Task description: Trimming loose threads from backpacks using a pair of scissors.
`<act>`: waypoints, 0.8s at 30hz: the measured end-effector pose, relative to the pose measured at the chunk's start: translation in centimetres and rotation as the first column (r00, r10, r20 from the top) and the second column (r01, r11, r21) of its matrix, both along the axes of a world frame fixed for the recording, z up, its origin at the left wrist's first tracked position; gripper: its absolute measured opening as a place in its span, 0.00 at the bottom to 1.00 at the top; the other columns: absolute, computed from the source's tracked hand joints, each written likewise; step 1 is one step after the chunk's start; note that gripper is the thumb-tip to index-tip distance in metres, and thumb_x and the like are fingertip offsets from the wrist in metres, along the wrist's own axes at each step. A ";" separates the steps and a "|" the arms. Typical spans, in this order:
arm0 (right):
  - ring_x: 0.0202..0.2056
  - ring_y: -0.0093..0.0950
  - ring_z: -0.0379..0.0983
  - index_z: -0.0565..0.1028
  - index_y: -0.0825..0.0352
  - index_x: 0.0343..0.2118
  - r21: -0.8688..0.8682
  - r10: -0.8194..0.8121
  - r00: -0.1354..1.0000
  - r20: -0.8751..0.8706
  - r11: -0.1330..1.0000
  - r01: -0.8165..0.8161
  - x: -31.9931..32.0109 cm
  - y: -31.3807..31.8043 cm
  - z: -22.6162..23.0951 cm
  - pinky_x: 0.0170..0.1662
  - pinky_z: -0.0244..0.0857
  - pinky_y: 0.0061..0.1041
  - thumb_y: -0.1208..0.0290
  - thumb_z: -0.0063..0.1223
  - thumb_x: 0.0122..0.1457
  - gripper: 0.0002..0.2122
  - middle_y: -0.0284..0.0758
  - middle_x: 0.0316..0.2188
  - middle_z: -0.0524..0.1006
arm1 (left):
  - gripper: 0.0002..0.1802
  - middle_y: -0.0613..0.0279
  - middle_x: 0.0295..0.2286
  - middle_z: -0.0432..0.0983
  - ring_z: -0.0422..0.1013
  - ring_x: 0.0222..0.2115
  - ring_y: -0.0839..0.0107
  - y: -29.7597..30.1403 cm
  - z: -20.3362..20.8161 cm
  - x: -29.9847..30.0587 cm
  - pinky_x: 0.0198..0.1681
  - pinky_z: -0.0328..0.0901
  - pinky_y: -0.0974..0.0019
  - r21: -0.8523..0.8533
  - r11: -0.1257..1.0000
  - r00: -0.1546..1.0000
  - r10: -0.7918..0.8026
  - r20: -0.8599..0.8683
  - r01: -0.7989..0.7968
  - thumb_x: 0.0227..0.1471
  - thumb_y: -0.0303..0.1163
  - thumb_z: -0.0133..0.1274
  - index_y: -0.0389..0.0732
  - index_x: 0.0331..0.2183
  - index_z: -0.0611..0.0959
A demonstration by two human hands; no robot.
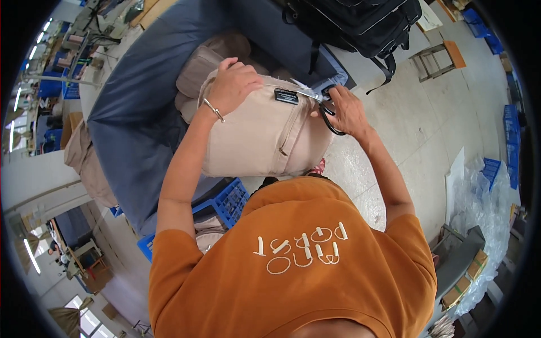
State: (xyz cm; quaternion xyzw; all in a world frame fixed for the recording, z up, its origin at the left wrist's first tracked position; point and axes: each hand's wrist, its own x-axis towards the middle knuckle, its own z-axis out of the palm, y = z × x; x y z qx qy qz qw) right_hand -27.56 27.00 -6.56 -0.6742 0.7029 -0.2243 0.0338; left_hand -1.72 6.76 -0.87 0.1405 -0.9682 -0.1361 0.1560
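A beige fabric bag [242, 138] lies in front of me, leaning against the edge of a large bin. It has a zipper with a metal pull and a small black label [286, 97] near its upper seam. My left hand [236, 85] grips the bag's upper left edge, fingers curled over it. In my right hand [347, 112] is a pair of scissors [313, 94] with black handles. Their blades are spread and point left along the seam, just beside the label. Whether they touch thread or fabric, I cannot tell.
The bin [132, 112] has blue-grey fabric walls and holds more beige bags [205, 67]. A black backpack [360, 25] sits beyond it. Below the bag stands a blue plastic crate [230, 201]. A wooden-topped stool [437, 61] and clear plastic sheeting [487, 217] are on the right.
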 end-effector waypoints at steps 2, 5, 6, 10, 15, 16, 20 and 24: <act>0.34 0.42 0.72 0.69 0.69 0.30 0.046 0.115 0.993 -0.031 0.992 -0.114 -0.4 -1.1 0.4 0.36 0.67 0.36 0.40 0.59 0.48 0.30 0.42 0.30 0.71 | 0.07 0.68 0.28 0.74 0.71 0.36 0.71 -0.1 -0.4 -0.2 0.59 0.52 0.58 0.037 0.999 1.000 -0.022 0.004 0.022 0.53 0.35 0.54 0.42 0.28 0.81; 0.35 0.41 0.72 0.71 0.70 0.30 0.087 0.175 0.984 -0.024 0.981 -0.173 -0.7 -2.0 -0.3 0.37 0.68 0.36 0.39 0.58 0.48 0.30 0.43 0.30 0.71 | 0.07 0.68 0.27 0.74 0.71 0.36 0.71 -0.4 -1.0 -0.3 0.59 0.52 0.58 0.068 0.996 0.998 -0.056 0.021 0.054 0.53 0.35 0.54 0.42 0.28 0.81; 0.35 0.41 0.72 0.71 0.70 0.30 0.091 0.184 0.983 -0.019 0.979 -0.181 -0.8 -2.2 -0.4 0.37 0.68 0.36 0.39 0.58 0.48 0.30 0.43 0.30 0.71 | 0.07 0.68 0.27 0.74 0.71 0.36 0.71 -0.4 -1.2 -0.3 0.59 0.52 0.58 0.069 0.995 0.997 -0.068 0.034 0.066 0.53 0.35 0.54 0.42 0.28 0.81; 0.35 0.42 0.72 0.71 0.71 0.30 0.134 0.245 0.969 0.018 0.960 -0.245 -0.5 -2.4 -0.8 0.37 0.67 0.37 0.39 0.57 0.50 0.30 0.43 0.30 0.70 | 0.08 0.68 0.27 0.74 0.70 0.36 0.70 -0.4 -1.8 -0.6 0.59 0.52 0.58 0.094 0.994 0.997 -0.060 0.053 0.055 0.53 0.35 0.53 0.42 0.28 0.81; 0.32 0.45 0.73 0.70 0.71 0.30 0.185 0.233 0.968 0.089 0.951 -0.246 -0.5 -2.3 -2.6 0.34 0.66 0.37 0.40 0.57 0.51 0.29 0.45 0.28 0.72 | 0.08 0.68 0.28 0.74 0.70 0.37 0.70 -0.8 -2.4 -1.0 0.60 0.51 0.57 0.146 0.988 0.994 -0.070 0.090 0.057 0.54 0.36 0.53 0.43 0.28 0.82; 0.30 0.45 0.74 0.70 0.70 0.29 0.201 0.215 0.970 0.115 0.951 -0.235 -0.3 -2.2 -2.6 0.33 0.67 0.37 0.40 0.56 0.51 0.29 0.45 0.27 0.73 | 0.08 0.68 0.28 0.74 0.70 0.37 0.70 -0.8 -2.5 -1.0 0.60 0.51 0.57 0.146 0.988 0.993 -0.068 0.093 0.054 0.54 0.36 0.53 0.43 0.28 0.82; 0.28 0.46 0.74 0.70 0.69 0.26 0.269 0.153 0.972 0.177 0.943 -0.198 0.1 -1.2 -3.6 0.31 0.68 0.39 0.39 0.55 0.52 0.29 0.47 0.22 0.74 | 0.07 0.69 0.29 0.75 0.69 0.37 0.69 -0.7 -3.2 -1.5 0.59 0.50 0.58 0.176 0.980 0.989 -0.109 0.100 0.090 0.54 0.35 0.51 0.46 0.29 0.83; 0.27 0.48 0.74 0.69 0.69 0.25 0.242 0.105 0.952 0.288 0.954 -0.179 0.8 0.1 -4.8 0.31 0.67 0.41 0.41 0.56 0.53 0.28 0.47 0.20 0.74 | 0.07 0.68 0.28 0.75 0.70 0.39 0.71 -0.5 -3.5 -2.1 0.62 0.49 0.58 0.222 0.972 0.984 -0.113 0.134 0.081 0.54 0.34 0.53 0.44 0.29 0.83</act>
